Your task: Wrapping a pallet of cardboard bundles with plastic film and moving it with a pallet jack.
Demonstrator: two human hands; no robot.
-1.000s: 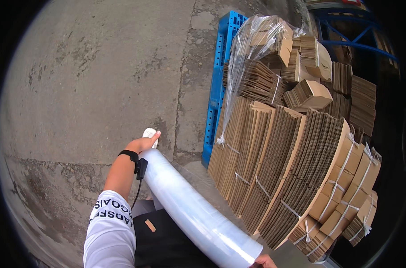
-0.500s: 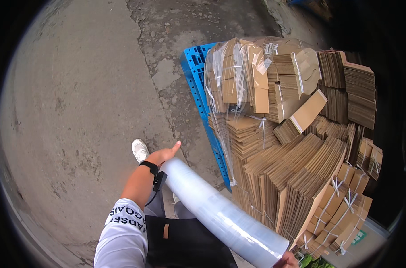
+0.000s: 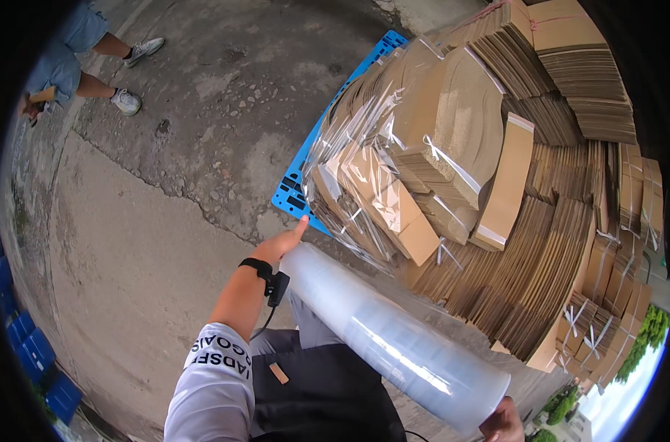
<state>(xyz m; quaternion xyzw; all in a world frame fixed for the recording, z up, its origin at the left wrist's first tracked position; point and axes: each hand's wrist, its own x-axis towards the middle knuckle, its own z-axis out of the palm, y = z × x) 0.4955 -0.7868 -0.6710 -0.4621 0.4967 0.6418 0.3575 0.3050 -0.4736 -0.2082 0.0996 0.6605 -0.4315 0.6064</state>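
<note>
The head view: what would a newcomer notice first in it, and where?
The eye probably falls first on the roll of plastic film, slanting across the lower middle, with the left hand at its upper end and the right hand at its lower end. Next comes the cardboard load at right, on a blue pallet, and perhaps another person's legs at upper left.

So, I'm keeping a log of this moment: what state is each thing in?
Film roll: held at both ends, slanting.
Left hand: holding the roll's far end, thumb out.
Right hand: holding the near end, fingers partly hidden.
Cardboard: flat, stacked, some bundles tied.
Clear wrap: wrinkled, over only part of the cardboard.
Pallet: loaded.
Wristband: worn on the left wrist.
</note>
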